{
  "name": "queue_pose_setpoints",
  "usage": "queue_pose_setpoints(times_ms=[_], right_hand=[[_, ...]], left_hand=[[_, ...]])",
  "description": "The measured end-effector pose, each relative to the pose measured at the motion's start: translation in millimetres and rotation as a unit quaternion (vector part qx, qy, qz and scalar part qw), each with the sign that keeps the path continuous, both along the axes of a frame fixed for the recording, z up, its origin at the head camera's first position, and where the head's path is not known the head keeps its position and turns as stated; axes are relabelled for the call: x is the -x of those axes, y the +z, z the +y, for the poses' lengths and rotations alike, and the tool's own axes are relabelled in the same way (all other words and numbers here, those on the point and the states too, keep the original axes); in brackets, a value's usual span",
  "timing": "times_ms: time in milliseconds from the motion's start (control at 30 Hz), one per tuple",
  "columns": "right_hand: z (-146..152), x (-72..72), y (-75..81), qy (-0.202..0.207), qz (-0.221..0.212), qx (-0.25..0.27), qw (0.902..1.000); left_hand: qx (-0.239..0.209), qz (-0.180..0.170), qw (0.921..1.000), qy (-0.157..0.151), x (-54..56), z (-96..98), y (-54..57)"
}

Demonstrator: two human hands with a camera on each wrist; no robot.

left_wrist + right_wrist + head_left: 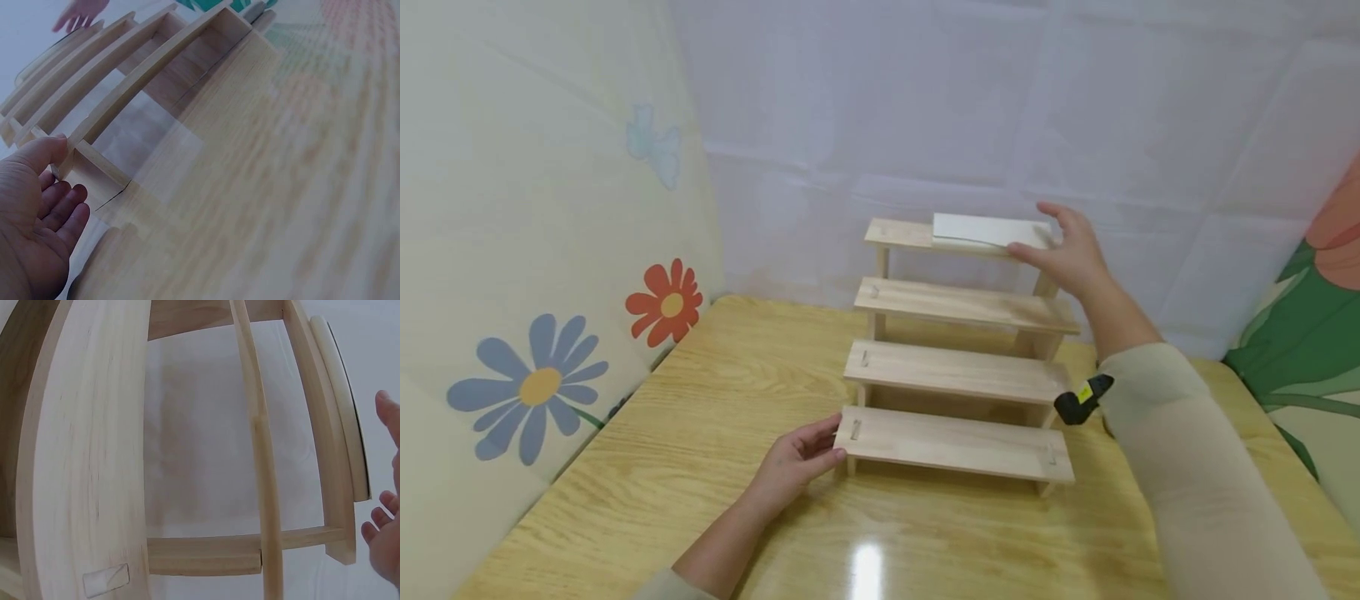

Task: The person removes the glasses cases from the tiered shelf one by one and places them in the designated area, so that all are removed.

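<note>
A four-tier wooden step rack stands on the table, its lowest tier towards me. My left hand grips the left end of that tier; the left wrist view has the thumb on the corner and the fingers bent below. On the right part of the top tier lies a flat white rectangular item, which shows a dark line along its edge. Spread around its right end is my right hand, thumb and fingers apart. The right wrist view shows a gap between those fingers and the item.
The wood-grain table runs back to a pale cloth backdrop. A side panel with painted flowers borders the left, and another with a large green leaf borders the right. A black and yellow device sits at my right wrist.
</note>
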State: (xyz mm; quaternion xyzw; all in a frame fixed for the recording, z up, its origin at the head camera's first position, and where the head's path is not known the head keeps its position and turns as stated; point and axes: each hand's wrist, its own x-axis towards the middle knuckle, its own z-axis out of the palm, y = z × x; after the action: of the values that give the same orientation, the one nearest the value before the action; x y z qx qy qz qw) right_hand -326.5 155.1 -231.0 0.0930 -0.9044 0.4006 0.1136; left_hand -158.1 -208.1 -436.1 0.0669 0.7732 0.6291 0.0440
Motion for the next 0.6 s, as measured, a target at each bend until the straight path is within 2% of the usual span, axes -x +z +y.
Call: queue_pose_setpoints(times_ms=[600], right_hand=[[-12.3,11.5,0.9,0.007,-0.028,-0.024,0.9993]], left_hand=[[-0.006,-0.002,1.0000,-0.002,-1.1,0.2,0.8]])
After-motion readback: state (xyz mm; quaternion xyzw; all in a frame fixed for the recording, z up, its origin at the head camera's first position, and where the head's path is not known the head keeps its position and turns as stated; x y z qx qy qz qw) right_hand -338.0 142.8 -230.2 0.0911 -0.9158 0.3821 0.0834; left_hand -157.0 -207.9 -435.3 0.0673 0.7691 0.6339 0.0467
